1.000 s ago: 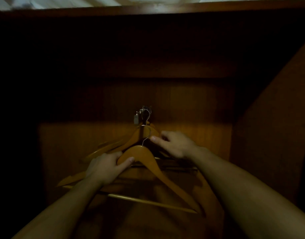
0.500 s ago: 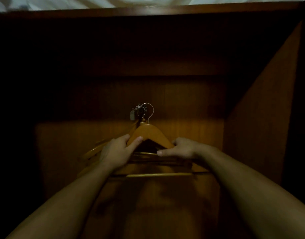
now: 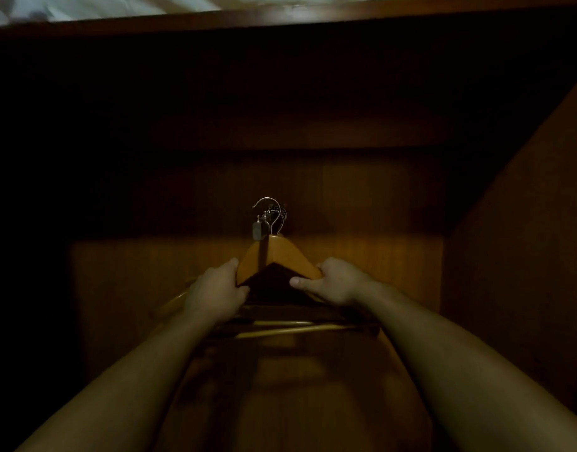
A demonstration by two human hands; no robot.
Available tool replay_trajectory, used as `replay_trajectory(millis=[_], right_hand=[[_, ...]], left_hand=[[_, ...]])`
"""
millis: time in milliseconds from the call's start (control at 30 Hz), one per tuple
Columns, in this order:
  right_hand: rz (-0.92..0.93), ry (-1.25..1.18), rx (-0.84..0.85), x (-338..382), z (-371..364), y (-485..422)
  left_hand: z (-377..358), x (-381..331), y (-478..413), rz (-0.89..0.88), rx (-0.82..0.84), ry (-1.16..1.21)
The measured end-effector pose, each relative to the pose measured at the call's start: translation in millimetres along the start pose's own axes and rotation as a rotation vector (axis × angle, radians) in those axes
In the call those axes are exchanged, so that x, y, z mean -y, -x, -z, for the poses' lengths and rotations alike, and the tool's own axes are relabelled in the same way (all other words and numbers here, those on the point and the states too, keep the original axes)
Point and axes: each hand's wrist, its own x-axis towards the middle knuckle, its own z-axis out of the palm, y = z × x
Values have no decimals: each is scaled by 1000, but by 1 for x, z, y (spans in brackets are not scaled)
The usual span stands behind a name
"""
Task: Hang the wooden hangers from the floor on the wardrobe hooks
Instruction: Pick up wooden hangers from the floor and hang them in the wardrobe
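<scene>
Inside wardrobe (image 3: 362, 197), hanger (image 3: 282, 254) held between left hand (image 3: 215, 295) and right hand (image 3: 337, 282).

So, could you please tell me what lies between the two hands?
The peak of the wooden hanger, gripped by the left hand and right hand; head view.

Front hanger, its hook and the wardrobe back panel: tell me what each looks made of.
Front hanger: wood, with a smooth honey-coloured finish and a soft sheen; the grain is too dim to make out.
Hook: thin silvery metal wire, catching a bright glint.
Wardrobe back panel: reddish-brown wood or wood-look veneer with faint vertical streaks; the dim light leaves open which.
</scene>
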Motion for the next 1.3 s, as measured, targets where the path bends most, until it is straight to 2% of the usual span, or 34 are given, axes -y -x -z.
replay_trajectory(millis=[267,433,633,733,967,1133,1300], right_hand=[[-37,163,-4,-14,-12,-22],[-15,255,-78,-15,-15,-24],[136,551,-253,-17,-25,-11],[180,689,-273,-12,-28,-10],[119,698,-284,-11,-26,-9],[74,707,-273,-6,-23,-2],[36,728,-276,8,-25,7]], left_hand=[[-28,7,-8,55,6,85],[-31,8,-9,29,-85,-81],[-44,11,-10,46,-261,-215],[-45,11,-12,79,-317,-311],[-46,24,-12,105,-304,-285],[-36,30,-10,33,-344,-325],[-23,39,-7,56,-255,-239]])
